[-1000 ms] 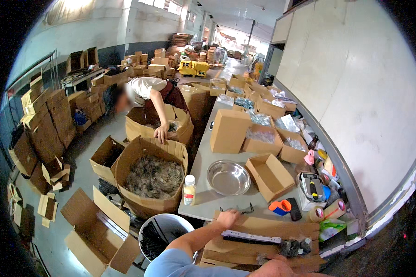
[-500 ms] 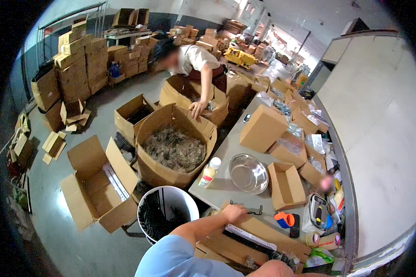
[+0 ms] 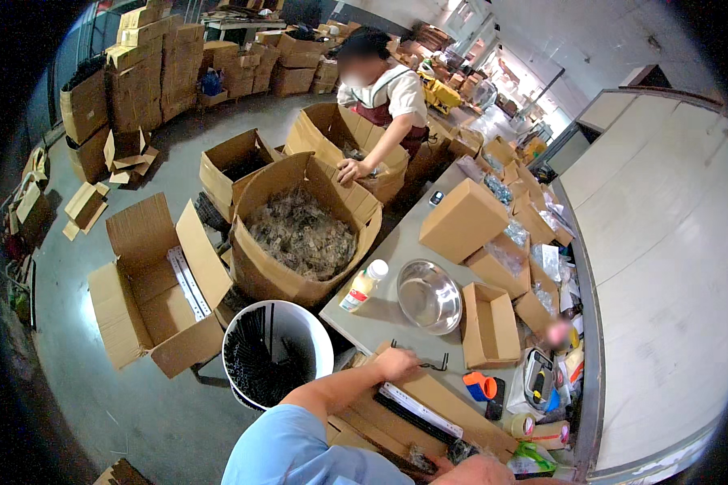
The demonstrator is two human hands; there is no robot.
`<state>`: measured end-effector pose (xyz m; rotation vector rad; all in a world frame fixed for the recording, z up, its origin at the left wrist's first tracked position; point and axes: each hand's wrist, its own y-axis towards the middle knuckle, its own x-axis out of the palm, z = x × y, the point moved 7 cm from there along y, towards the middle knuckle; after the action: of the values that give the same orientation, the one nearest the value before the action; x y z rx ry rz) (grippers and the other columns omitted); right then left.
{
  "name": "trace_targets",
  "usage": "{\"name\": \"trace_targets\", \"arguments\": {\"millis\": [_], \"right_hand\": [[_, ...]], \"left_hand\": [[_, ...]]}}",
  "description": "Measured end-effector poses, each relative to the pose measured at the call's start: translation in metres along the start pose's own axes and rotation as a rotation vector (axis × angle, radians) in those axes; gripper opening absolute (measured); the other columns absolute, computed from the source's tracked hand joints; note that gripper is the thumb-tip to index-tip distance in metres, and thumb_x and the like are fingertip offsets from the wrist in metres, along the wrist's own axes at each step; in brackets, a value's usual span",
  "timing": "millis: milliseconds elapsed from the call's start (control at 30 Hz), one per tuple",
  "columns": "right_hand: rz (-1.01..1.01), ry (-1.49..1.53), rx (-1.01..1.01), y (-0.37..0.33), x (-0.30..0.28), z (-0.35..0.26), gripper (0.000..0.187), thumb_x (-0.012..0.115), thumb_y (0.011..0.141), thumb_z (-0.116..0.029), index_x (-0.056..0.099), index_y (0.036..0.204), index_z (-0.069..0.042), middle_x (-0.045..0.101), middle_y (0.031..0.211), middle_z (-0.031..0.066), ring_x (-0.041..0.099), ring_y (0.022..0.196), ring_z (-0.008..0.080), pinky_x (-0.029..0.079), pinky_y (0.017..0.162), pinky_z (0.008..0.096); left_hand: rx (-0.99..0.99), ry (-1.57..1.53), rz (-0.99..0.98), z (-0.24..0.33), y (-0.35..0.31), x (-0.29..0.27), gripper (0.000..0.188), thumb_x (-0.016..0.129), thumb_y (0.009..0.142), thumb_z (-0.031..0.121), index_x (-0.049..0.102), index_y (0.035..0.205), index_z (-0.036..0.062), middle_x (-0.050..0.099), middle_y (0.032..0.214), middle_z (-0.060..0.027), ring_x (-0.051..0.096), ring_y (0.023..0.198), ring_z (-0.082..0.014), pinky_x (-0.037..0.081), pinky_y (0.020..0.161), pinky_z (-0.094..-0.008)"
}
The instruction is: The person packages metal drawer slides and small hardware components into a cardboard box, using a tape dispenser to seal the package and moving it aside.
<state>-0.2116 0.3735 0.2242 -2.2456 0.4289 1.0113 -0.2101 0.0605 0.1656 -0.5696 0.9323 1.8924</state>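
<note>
Head view: the left hand (image 3: pixel 398 365) sits at the cardboard (image 3: pixel 466 412), its fingers next to a black wire bracket (image 3: pixel 435 367); whether they grip anything, I cannot tell. Between both hands lies a white slotted rail (image 3: pixel 421 411). The right hand (image 3: pixel 442 466), beside the clear plastic bag (image 3: pixel 462 450), has its fingers mostly hidden, their state unclear. The step looks like arranging parts; continuing calls for sure fingers around the rail.

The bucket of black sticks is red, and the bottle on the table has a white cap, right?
No, the bucket is white, not red: see the head view. The black sticks and the bottle with a white cap are right.
</note>
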Motion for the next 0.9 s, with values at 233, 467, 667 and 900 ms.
{"name": "trace_targets", "arguments": {"millis": [233, 467, 667, 900], "right_hand": [[0.015, -0.003, 0.076, 0.001, -0.005, -0.011, 0.034, 0.062, 0.078, -0.005, 0.060, 0.112, -0.001, 0.062, 0.103, 0.0163, 0.056, 0.094, 0.0300, 0.045, 0.081, 0.0395], [-0.237, -0.210, -0.138, 0.044, 0.016, 0.080, 0.052, 0.067, 0.074, -0.025, 0.055, 0.120, -0.004, 0.062, 0.103, 0.0155, 0.059, 0.094, 0.0289, 0.046, 0.082, 0.0381], [-0.397, -0.016, -0.346, 0.062, 0.040, 0.143, 0.078, 0.076, 0.063, -0.039, 0.050, 0.129, -0.006, 0.064, 0.104, 0.0139, 0.061, 0.097, 0.0267, 0.046, 0.086, 0.0393], [-0.310, -0.027, -0.063, 0.034, 0.033, 0.067, 0.049, 0.072, 0.073, -0.022, 0.057, 0.116, -0.004, 0.063, 0.103, 0.0156, 0.059, 0.096, 0.0290, 0.046, 0.084, 0.0412]], "left_hand": [[0.005, 0.025, -0.003, -0.002, 0.003, 0.003, 0.025, 0.054, 0.085, 0.032, 0.062, 0.101, 0.0142, 0.062, 0.090, -0.0109, 0.061, 0.082, -0.0314, 0.049, 0.070, -0.0432], [-0.025, 0.024, 0.006, -0.006, 0.004, 0.007, 0.026, 0.055, 0.084, 0.031, 0.062, 0.101, 0.0135, 0.062, 0.090, -0.0104, 0.061, 0.082, -0.0309, 0.050, 0.070, -0.0426], [0.044, -0.005, 0.073, -0.007, 0.007, 0.013, 0.025, 0.055, 0.083, 0.029, 0.062, 0.100, 0.0123, 0.062, 0.089, -0.0095, 0.061, 0.083, -0.0303, 0.050, 0.070, -0.0424], [0.003, -0.017, 0.083, -0.010, -0.002, 0.006, 0.024, 0.056, 0.083, 0.027, 0.063, 0.099, 0.0113, 0.062, 0.089, -0.0097, 0.061, 0.082, -0.0304, 0.050, 0.071, -0.0422]]}}
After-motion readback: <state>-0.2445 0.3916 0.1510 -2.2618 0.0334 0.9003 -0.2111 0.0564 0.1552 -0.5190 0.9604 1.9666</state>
